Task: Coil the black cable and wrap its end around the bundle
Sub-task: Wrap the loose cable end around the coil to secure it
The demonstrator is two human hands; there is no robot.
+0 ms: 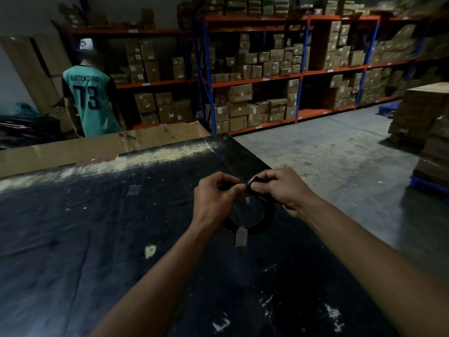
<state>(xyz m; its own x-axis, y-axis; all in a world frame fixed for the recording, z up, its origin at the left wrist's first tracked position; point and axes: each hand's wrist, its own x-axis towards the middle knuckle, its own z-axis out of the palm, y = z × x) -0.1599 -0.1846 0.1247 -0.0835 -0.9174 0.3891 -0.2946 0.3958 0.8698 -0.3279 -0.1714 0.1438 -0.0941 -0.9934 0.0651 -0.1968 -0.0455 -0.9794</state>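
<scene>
A coiled black cable (263, 221) hangs as a loop over the black table (97, 227), held up between both hands. A small pale tag (241, 239) dangles from the bottom of the loop. My left hand (213, 198) pinches the top of the coil between thumb and fingertips. My right hand (279, 188) grips the cable's upper right part, with a short black piece showing between its thumb and forefinger. The two hands nearly touch at the fingertips. The cable's end is hard to make out against the dark table.
A big open cardboard box (102, 147) stands behind the table. A person in a teal jersey (90, 100) stands at the back left. Shelves of cardboard boxes (267, 69) line the back wall. Stacked cartons on a blue pallet (427, 142) stand on the concrete floor at right.
</scene>
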